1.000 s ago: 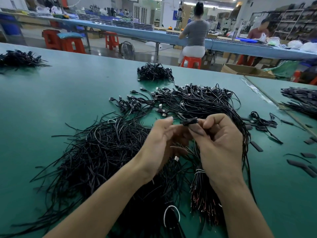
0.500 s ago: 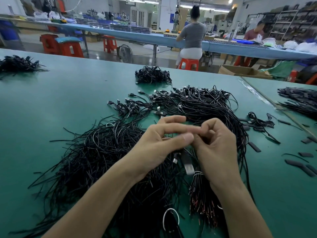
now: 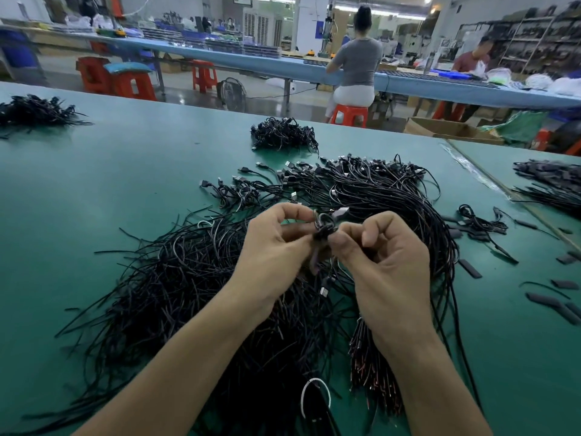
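Observation:
Both hands meet above a large heap of black cables (image 3: 195, 297) on the green table (image 3: 94, 190). My left hand (image 3: 276, 247) and my right hand (image 3: 386, 256) each pinch one short black cable (image 3: 325, 228), coiled into a small loop between the fingertips. Its plug end sticks out above the loop, and a tail with a metal plug hangs down between the palms. A bundle of cables with USB plugs (image 3: 371, 184) lies just beyond the hands.
A small coiled pile (image 3: 283, 135) sits farther back, another pile (image 3: 34, 111) at far left, more cables (image 3: 553, 187) at right. Loose black sleeve pieces (image 3: 553, 302) scatter on the right. Two people sit at a long blue bench (image 3: 267, 62) behind.
The hands have lifted slightly and the cable between them is now wound into a small loop; before, the fingers were pulling it straight.

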`<state>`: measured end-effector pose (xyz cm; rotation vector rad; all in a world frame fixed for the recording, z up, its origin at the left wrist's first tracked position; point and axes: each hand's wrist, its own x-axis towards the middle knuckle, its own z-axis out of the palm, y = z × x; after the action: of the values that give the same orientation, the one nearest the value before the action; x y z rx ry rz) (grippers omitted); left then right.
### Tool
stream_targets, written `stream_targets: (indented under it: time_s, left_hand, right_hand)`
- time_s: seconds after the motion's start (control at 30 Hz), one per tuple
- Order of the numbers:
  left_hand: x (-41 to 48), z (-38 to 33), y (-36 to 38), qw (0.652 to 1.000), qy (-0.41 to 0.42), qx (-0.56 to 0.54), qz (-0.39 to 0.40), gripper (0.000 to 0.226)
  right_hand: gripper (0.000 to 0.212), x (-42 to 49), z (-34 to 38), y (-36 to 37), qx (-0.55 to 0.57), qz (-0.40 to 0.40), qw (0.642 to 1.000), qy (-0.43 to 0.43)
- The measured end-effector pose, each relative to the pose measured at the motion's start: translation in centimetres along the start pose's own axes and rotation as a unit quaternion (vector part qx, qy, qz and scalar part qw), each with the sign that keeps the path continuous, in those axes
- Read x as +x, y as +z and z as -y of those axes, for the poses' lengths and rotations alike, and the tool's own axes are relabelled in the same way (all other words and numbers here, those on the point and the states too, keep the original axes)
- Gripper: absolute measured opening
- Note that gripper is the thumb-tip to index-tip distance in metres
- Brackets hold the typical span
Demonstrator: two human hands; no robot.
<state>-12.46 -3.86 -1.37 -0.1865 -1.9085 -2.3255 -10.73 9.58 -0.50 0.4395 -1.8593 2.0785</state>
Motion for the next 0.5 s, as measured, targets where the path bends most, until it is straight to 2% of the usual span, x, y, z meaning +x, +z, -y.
stream_targets:
  time_s: [0.03, 0.13, 0.23, 0.3, 0.37, 0.5]
  left_hand:
    - [0.08, -0.26, -0.06, 0.999, -0.015, -0.049, 0.011, 0.013]
    - [0.10, -0.87, -0.26, 0.987, -0.046, -0.142, 0.062, 0.026]
    - [-0.06, -1.22, -0.40, 0.992, -0.013, -0.090, 0.089, 0.015]
    - [-0.21, -1.25, -0.45, 0.990, 0.023, -0.092, 0.106, 0.007]
    - [-0.37, -1.06, -0.42, 0.986, 0.060, -0.080, 0.130, 0.015]
    - [-0.30, -0.35, -0.10, 0.981, 0.153, 0.083, 0.081, 0.036]
  right_hand:
    - [0.037, -0.01, 0.01, -0.03, -0.003, 0.007, 1.000, 0.009]
    - [0.037, -0.11, -0.21, -0.04, 0.006, 0.015, 0.999, 0.041]
    - [0.036, -0.13, -0.48, -0.29, 0.027, 0.004, 0.997, 0.074]
    - [0.037, -0.12, -0.42, -0.45, 0.049, -0.002, 0.995, 0.092]
    - [0.038, -0.12, -0.26, -0.58, 0.081, -0.006, 0.991, 0.102]
    - [0.040, 0.00, -0.41, -0.79, 0.107, -0.041, 0.983, 0.142]
